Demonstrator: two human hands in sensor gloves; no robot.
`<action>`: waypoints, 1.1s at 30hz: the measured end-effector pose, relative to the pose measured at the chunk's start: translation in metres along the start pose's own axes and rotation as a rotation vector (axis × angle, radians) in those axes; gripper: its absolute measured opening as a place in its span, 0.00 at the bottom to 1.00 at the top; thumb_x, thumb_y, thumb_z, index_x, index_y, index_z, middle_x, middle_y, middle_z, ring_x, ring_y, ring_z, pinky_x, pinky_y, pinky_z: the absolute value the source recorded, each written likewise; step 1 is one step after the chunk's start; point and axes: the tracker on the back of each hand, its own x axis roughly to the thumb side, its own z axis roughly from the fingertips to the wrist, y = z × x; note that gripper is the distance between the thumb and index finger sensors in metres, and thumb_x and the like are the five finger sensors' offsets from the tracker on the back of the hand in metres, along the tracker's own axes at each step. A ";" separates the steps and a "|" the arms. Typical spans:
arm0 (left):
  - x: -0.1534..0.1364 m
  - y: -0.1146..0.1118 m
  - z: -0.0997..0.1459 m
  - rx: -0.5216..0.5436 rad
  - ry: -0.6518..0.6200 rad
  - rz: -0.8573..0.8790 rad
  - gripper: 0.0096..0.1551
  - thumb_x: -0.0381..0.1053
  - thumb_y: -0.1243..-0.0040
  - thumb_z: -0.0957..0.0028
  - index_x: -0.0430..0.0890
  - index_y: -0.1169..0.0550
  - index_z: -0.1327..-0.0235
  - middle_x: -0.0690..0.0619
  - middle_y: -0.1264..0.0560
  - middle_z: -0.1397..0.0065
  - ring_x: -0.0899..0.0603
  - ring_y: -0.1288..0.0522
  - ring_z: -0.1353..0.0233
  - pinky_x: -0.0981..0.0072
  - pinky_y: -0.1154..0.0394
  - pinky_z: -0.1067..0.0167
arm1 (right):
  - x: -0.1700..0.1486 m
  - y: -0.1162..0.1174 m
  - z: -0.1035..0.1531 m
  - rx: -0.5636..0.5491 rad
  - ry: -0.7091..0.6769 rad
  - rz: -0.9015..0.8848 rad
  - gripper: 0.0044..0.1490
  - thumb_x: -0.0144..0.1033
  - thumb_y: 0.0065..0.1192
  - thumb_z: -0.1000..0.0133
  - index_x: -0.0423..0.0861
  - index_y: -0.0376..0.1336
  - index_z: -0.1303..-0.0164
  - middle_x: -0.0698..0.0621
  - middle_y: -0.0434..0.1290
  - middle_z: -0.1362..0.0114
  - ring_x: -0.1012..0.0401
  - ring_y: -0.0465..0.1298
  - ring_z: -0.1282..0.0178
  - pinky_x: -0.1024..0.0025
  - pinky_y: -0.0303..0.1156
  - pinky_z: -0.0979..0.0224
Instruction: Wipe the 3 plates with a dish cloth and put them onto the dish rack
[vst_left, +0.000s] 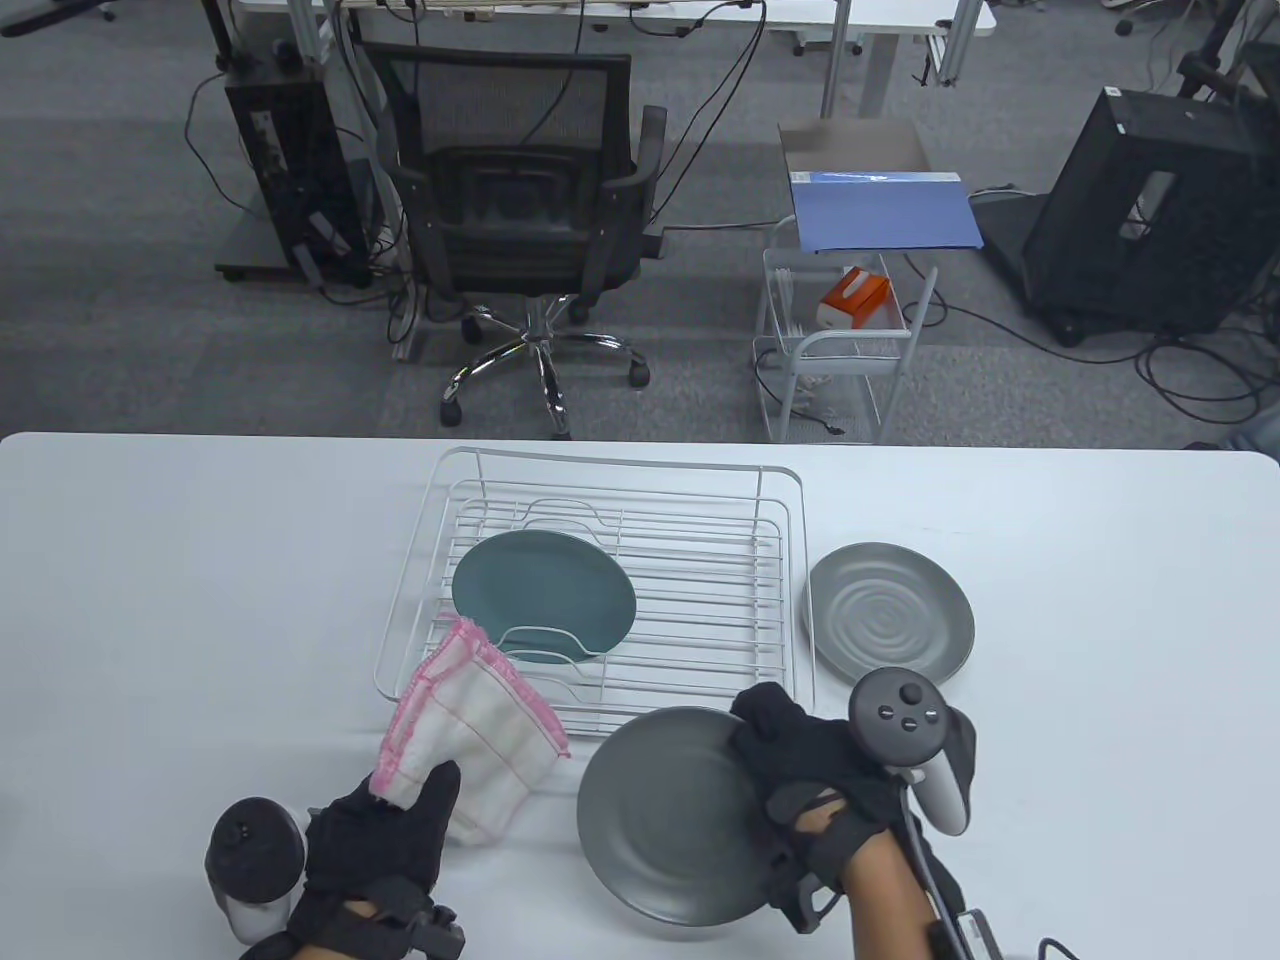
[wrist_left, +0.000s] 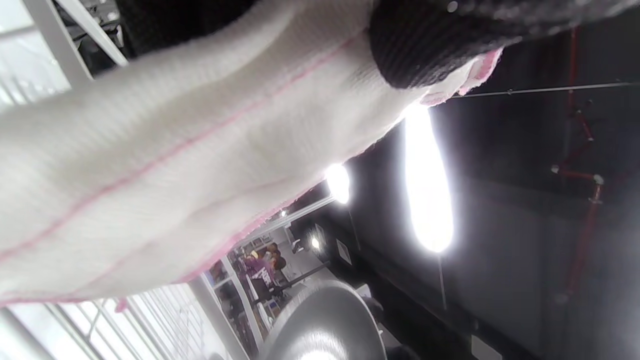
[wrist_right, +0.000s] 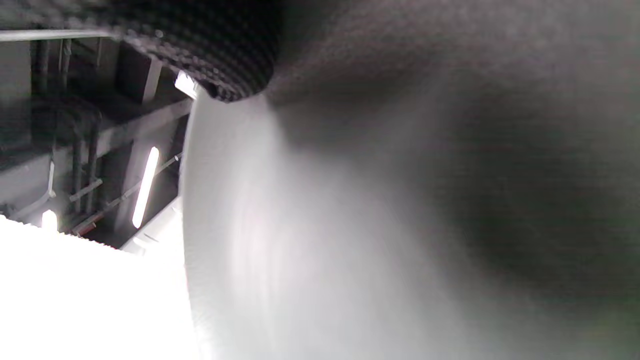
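Dark grey plate (vst_left: 670, 815): round, matte, shallow-rimmed; held tilted above the table edge, its right rim between the right-hand fingers (vst_left: 765, 725) and thumb.
Right hand (vst_left: 815, 790): black knit sensor glove, fingers curled over the plate rim in a firm grip; tracker (vst_left: 905, 725) with four buttons on its back.
Left hand (vst_left: 375, 835): black glove, thumb and fingers pinching the lower corner of the dish cloth; second tracker (vst_left: 255, 835) just left of the knuckles.
Dish cloth (vst_left: 470, 735): one, white waffle weave with thin pink stripes and frilled pink hem; hangs up and away from the left fingertips, its top edge over the rack's near rail.
Dish rack (vst_left: 600, 590): one, white wire, rectangular, beyond both sets of fingers.
Teal plate (vst_left: 545, 595): one, glossy, lying in the rack's left half, just past the cloth.
Light grey plate (vst_left: 890, 610): one, concentric ridges, flat on the table (vst_left: 150, 600) beyond the right fingers, right of the rack.
Plates counted: three.
Writing: none legible.
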 end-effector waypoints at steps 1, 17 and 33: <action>0.002 0.000 0.000 0.006 -0.013 -0.030 0.28 0.55 0.41 0.41 0.54 0.29 0.27 0.44 0.22 0.27 0.36 0.18 0.32 0.38 0.32 0.31 | 0.002 0.008 0.000 -0.016 -0.001 -0.023 0.28 0.36 0.63 0.49 0.41 0.61 0.40 0.32 0.75 0.45 0.40 0.85 0.57 0.37 0.78 0.51; 0.030 -0.042 0.002 -0.279 -0.096 -0.772 0.33 0.55 0.41 0.41 0.53 0.34 0.23 0.46 0.44 0.16 0.37 0.49 0.16 0.40 0.50 0.25 | -0.012 0.108 0.008 0.042 0.051 -0.564 0.35 0.33 0.59 0.48 0.33 0.56 0.33 0.30 0.69 0.39 0.39 0.80 0.49 0.36 0.74 0.45; 0.028 -0.058 0.002 -0.471 -0.039 -0.756 0.35 0.57 0.44 0.41 0.49 0.37 0.22 0.44 0.47 0.16 0.37 0.56 0.16 0.39 0.54 0.25 | -0.013 0.086 0.026 -0.234 -0.041 -0.742 0.36 0.35 0.60 0.47 0.36 0.54 0.32 0.30 0.64 0.36 0.37 0.76 0.44 0.36 0.72 0.43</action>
